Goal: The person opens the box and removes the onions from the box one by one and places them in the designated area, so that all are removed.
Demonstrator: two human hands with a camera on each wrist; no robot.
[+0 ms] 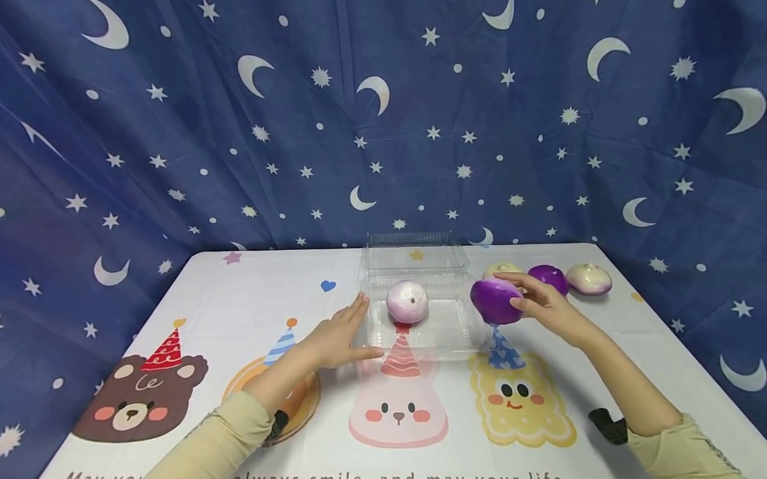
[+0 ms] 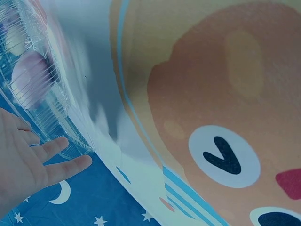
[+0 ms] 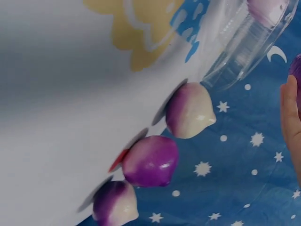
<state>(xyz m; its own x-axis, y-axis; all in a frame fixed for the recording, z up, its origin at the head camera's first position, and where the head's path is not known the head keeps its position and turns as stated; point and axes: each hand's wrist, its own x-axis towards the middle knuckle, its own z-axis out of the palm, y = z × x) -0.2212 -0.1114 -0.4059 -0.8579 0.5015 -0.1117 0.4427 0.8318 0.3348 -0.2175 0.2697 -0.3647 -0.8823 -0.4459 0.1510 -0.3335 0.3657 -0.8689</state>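
My right hand (image 1: 547, 308) pinches a purple onion (image 1: 495, 300) between thumb and fingers, raised beside the right edge of a clear plastic clamshell box (image 1: 450, 329). Inside the box's left part sits a pale pink-white onion (image 1: 407, 302). The box's lid (image 1: 416, 252) stands open at the back. My left hand (image 1: 336, 340) has its fingers spread along the box's left side, thumb near the front corner. In the left wrist view the fingers (image 2: 70, 169) look straight, close to the box wall. Only the edge of the right hand (image 3: 292, 127) shows in the right wrist view.
Right of the box lie a white and purple onion (image 3: 190, 110), a purple onion (image 1: 548, 279) and another white and purple onion (image 1: 589, 279) in a row. A printed white tablecloth (image 1: 258, 286) covers the table. A blue starry curtain (image 1: 328, 114) hangs behind it.
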